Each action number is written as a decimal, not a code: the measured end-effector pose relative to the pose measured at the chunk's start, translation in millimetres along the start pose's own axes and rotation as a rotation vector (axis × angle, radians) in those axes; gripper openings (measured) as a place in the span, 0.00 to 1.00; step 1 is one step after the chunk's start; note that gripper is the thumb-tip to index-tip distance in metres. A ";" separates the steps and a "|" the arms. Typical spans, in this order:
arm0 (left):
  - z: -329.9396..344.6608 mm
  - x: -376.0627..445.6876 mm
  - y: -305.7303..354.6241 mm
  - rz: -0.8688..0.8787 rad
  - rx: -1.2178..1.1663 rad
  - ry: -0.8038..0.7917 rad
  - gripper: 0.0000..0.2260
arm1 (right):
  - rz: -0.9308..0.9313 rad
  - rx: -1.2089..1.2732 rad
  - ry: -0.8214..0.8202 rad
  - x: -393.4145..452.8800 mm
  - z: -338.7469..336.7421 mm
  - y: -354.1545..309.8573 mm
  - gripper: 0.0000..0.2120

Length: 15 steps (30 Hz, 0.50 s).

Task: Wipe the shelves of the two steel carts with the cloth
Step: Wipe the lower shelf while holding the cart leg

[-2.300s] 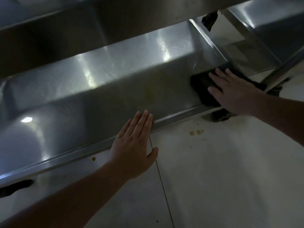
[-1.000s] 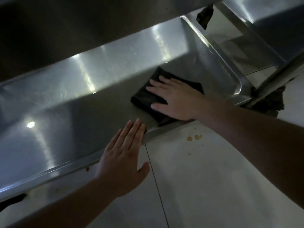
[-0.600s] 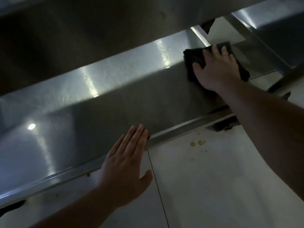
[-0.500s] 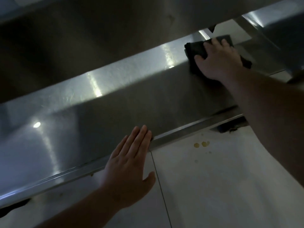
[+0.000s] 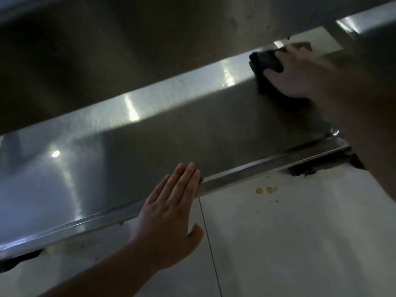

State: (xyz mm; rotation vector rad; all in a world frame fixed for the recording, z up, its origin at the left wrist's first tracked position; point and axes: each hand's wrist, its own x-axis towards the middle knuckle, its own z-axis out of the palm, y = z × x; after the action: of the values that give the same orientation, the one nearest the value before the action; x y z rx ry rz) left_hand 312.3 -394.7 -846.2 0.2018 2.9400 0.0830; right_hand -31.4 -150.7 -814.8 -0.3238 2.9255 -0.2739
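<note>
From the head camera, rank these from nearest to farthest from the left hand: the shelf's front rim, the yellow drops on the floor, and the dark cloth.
1. Front rim of the shelf: the left hand rests its fingertips on it.
2. Yellow drops: on the floor tile, to the hand's right.
3. Dark cloth: at the shelf's far right corner, under the right hand.

The lower shelf [image 5: 150, 151] lies bare across its middle and left, open to a hand reaching in from the near side. The upper shelf [image 5: 128, 50] hangs low over its far part and limits headroom there. Along the near edge a raised rim [image 5: 267, 165] must be cleared; the left hand [image 5: 169, 215] lies flat across it near the middle. The right hand [image 5: 300, 73], pressing the cloth [image 5: 264, 61], and its forearm fill the far right corner. The floor [image 5: 289, 243] on the near side is open.
</note>
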 end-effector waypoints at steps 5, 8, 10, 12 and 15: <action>1.1 1.1 2.3 -0.013 -0.033 0.038 0.50 | -0.049 0.006 -0.022 -115.0 29.4 28.4 0.42; 2.6 0.3 1.8 -0.010 -0.019 0.040 0.50 | -0.150 -0.072 -0.064 -149.3 38.8 34.0 0.42; 2.7 0.4 0.6 0.000 -0.004 0.035 0.49 | -0.166 -0.043 -0.077 -140.7 36.8 31.5 0.40; 2.5 0.9 0.4 0.010 -0.001 0.030 0.49 | -0.121 -0.001 -0.040 -114.2 34.7 21.0 0.37; 2.1 1.5 0.3 0.025 -0.012 0.018 0.48 | 0.060 0.022 0.074 -68.4 38.6 -19.6 0.34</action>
State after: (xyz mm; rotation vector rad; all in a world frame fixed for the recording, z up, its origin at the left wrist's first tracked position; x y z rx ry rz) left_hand 311.3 -394.1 -848.5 0.2367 2.9543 0.1061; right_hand 45.8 -159.8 -837.0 -0.2276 2.9966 -0.3158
